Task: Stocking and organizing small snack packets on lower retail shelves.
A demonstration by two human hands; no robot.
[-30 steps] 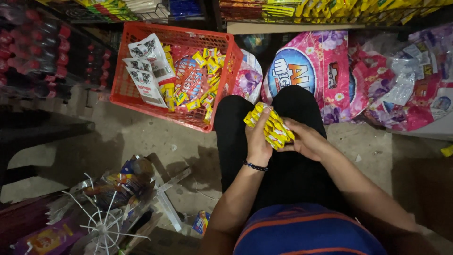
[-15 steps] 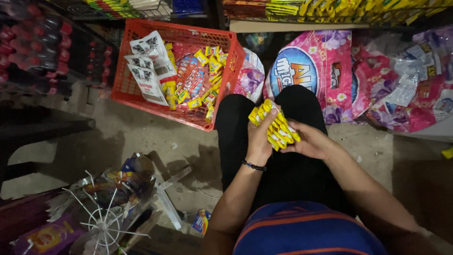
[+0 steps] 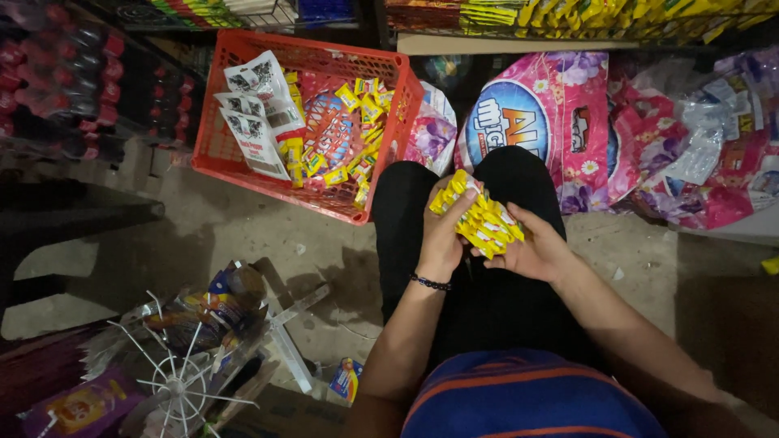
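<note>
A seated person is gripping a bunch of small yellow sachets (image 3: 480,221) over their lap, the left hand (image 3: 445,234) closing around the near end while the right hand (image 3: 531,247) is cupping the bundle from below. A red crate (image 3: 243,166) is sitting tilted on the concrete floor (image 3: 243,235) just ahead to the left, holding more yellow sachets, white packets (image 3: 253,113) and what appears to be a red pouch. Large pink bags (image 3: 560,113) are leaning beneath the shelf beyond the knees.
</note>
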